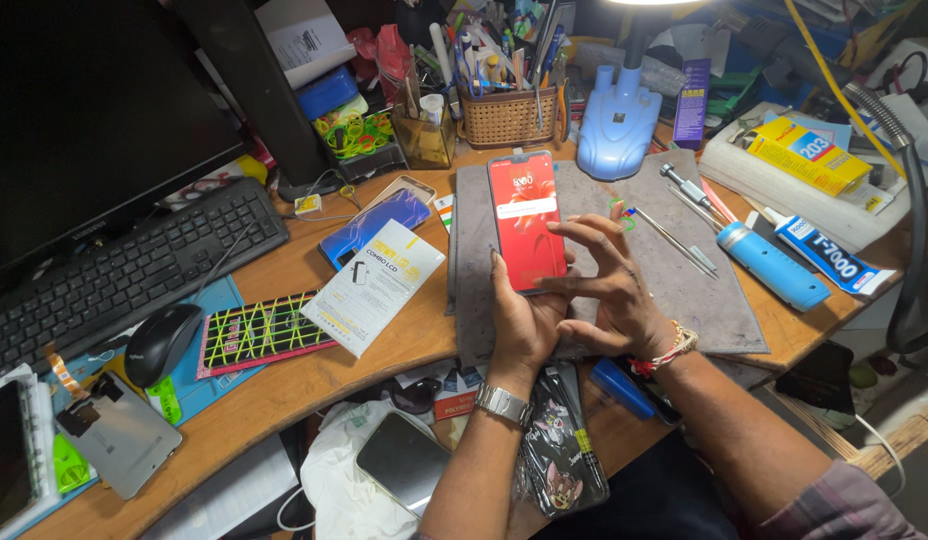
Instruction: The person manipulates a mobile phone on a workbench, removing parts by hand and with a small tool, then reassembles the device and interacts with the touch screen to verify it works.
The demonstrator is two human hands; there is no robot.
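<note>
A smartphone [524, 215] with a lit red screen is held upright over a grey work mat [684, 270]. My left hand [519, 320] grips the phone from below and behind, a metal watch on its wrist. My right hand [609, 290] hovers at the phone's right edge with fingers spread, its index and middle fingertips touching the lower right of the screen. A beaded thread band circles the right wrist.
A black keyboard [114, 275], a mouse [162, 342] and a monitor [84, 110] stand left. A white packet [376, 285] and a blue phone [369, 228] lie beside the mat. Screwdrivers [674, 235], a blue cylinder [772, 265] and glue tubes [824, 255] lie right. A wicker tool basket [509, 115] stands behind.
</note>
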